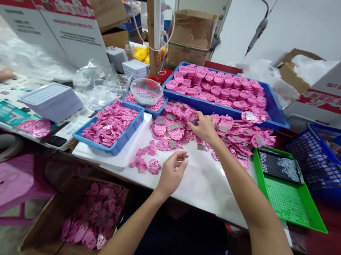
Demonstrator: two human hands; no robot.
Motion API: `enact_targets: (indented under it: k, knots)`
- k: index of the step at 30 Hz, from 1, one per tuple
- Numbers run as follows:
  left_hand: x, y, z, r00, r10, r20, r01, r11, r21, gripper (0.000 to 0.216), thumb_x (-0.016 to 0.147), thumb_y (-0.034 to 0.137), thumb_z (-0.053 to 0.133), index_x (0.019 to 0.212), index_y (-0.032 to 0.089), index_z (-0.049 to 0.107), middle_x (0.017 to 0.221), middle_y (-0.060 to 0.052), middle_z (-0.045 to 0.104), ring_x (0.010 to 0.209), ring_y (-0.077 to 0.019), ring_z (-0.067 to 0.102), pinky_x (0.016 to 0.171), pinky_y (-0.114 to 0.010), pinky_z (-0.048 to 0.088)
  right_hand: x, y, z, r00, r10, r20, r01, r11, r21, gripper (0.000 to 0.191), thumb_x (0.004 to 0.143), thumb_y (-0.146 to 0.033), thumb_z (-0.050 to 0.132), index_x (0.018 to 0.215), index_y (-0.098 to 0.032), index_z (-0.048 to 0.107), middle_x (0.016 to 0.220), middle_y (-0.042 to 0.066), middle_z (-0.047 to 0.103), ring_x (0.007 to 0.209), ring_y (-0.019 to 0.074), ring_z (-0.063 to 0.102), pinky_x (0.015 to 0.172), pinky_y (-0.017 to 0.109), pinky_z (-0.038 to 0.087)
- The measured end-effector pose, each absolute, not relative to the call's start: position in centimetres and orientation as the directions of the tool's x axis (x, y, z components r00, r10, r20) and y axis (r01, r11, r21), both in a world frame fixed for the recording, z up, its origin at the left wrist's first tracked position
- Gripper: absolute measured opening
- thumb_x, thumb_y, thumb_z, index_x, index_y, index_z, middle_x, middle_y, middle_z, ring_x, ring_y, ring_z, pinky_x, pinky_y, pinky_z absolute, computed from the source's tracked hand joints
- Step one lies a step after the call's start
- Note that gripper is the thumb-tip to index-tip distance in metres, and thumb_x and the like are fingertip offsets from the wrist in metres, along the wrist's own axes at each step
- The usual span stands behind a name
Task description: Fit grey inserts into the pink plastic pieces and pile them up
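Observation:
My right hand (204, 127) reaches into a heap of pink plastic casings (234, 133), its thumb and fingers around the edge of one pink casing (187, 112). Much of that grip is hidden by the hand itself. My left hand (172, 173) hovers above the white worktop (195, 187), fingers loosely bent, thumb apart, nothing visible in it. To its left lie a few small pink plastic parts (146, 158). Several casings (168, 129) with grey rectangular patches lie between the hands and the blue trays.
A large blue tray (276, 114) holds stacked pink casings at the back. Smaller blue trays (115, 149) and a clear bowl (146, 91) stand left. A green tray (312, 214) with a black tray of screws (281, 165) sits right. An electric screwdriver (258, 33) hangs overhead.

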State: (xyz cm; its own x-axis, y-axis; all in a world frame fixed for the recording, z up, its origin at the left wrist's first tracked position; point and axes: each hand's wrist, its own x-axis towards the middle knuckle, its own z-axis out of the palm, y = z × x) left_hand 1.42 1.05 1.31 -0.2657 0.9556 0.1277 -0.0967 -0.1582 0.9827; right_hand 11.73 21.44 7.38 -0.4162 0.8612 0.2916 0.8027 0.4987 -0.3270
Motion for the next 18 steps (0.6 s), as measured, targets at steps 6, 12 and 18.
enact_targets:
  k: [6, 12, 18]
  knots:
    - [1.2, 1.1, 1.7, -0.431, 0.901, 0.049, -0.325, -0.206, 0.923, 0.054, 0.096, 0.045, 0.059, 0.143, 0.028, 0.039, 0.139, -0.013, 0.055, 0.119, -0.0225, 0.064, 0.102, -0.04, 0.053, 13.8, 12.0, 7.0, -0.718, 0.558, 0.417, 0.419, 0.824, -0.38, 0.059, 0.09, -0.041, 0.068, 0.141, -0.017, 0.051, 0.115, 0.015, 0.069, 0.103, 0.0286, 0.064, 0.095, 0.045, 0.048]
    - [0.6, 0.5, 1.0, -0.407, 0.911, 0.064, -0.128, -0.126, 0.984, 0.038, 0.093, 0.044, 0.062, 0.122, 0.021, 0.057, 0.12, -0.009, 0.065, 0.113, -0.0238, 0.063, 0.103, -0.041, 0.05, 17.4, 8.0, 5.8, -0.726, 0.572, 0.381, 0.348, 0.784, -0.514, 0.04, 0.101, -0.036, 0.052, 0.139, -0.023, 0.053, 0.114, 0.012, 0.069, 0.101, 0.0239, 0.065, 0.088, 0.04, 0.053]
    - [0.8, 0.1, 1.1, -0.266, 0.958, 0.11, -0.058, -0.13, 0.99, 0.041, 0.09, 0.032, 0.065, 0.129, 0.023, 0.056, 0.128, -0.009, 0.062, 0.119, -0.023, 0.062, 0.108, -0.039, 0.046, 21.4, 11.5, 4.8, -0.623, 0.708, 0.332, 0.704, 0.693, -0.157, 0.031, 0.101, -0.023, 0.045, 0.117, -0.017, 0.07, 0.094, 0.013, 0.066, 0.088, 0.0264, 0.057, 0.085, 0.043, 0.046]
